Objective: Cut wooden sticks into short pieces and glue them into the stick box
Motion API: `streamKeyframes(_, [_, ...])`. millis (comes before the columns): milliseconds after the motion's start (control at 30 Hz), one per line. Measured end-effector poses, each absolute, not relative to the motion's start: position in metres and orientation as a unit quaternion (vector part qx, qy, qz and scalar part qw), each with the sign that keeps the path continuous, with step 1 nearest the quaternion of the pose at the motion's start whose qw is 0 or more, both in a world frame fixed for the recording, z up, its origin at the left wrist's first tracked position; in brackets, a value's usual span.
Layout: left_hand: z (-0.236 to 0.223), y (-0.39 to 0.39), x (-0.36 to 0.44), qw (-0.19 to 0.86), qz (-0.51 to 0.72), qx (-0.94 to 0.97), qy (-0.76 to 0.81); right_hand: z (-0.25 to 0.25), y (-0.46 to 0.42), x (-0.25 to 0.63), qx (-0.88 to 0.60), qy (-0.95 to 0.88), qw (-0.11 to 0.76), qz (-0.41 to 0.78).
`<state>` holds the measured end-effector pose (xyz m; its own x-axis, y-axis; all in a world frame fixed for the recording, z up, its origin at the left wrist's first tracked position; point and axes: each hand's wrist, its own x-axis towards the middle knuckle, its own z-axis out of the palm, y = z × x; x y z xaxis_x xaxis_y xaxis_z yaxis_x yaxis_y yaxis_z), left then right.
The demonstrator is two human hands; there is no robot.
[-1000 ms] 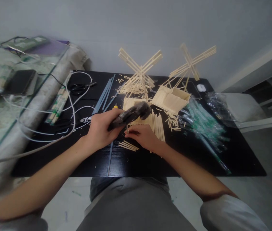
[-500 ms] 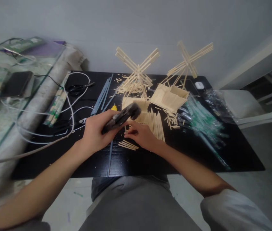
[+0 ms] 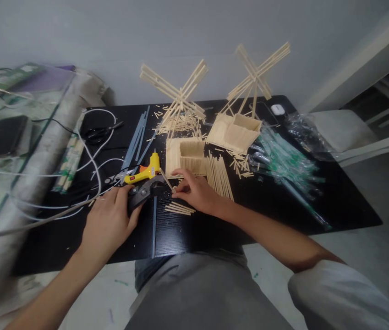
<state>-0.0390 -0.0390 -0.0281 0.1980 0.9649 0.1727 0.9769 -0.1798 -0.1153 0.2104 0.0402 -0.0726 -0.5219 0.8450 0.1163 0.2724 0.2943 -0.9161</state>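
My left hand [image 3: 109, 221] lies low on the black table [image 3: 283, 215], its fingers closed loosely round the handle of a black cutter [image 3: 145, 190] that rests on the tabletop. My right hand [image 3: 195, 191] pinches a thin wooden stick [image 3: 166, 178] that slants up to the left, its tip close to the cutter's head. A yellow glue gun [image 3: 143, 170] lies just behind the cutter. A small bundle of cut sticks [image 3: 179, 208] lies under my right hand. An open box of sticks [image 3: 184, 156] stands just beyond my right hand.
Two stick windmills [image 3: 175, 94] [image 3: 256, 68] stand at the back, with a second stick box [image 3: 232, 132] and loose sticks [image 3: 219, 170]. Clear plastic wrappers [image 3: 283, 160] lie at the right. White cables [image 3: 94, 156], scissors [image 3: 98, 132] and blue strips [image 3: 138, 137] lie at the left.
My left hand has lowered the black cutter from above the sticks down to the left onto the table, uncovering the yellow glue gun. My right hand now holds the stick slanted.
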Motion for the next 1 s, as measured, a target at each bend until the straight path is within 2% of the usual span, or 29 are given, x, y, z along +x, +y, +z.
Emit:
streamKeyframes(300, [-0.023,-0.032,-0.02,0.105,-0.02,-0.818,-0.565,-0.071,0.04,0.212,-0.373,-0.748,0.304,0.456])
streamKeyframes(1000, [-0.014,-0.033,-0.008,0.113,0.048,-0.813,-0.569,-0.069,0.039,0.214,-0.376,-0.777,0.296,0.409])
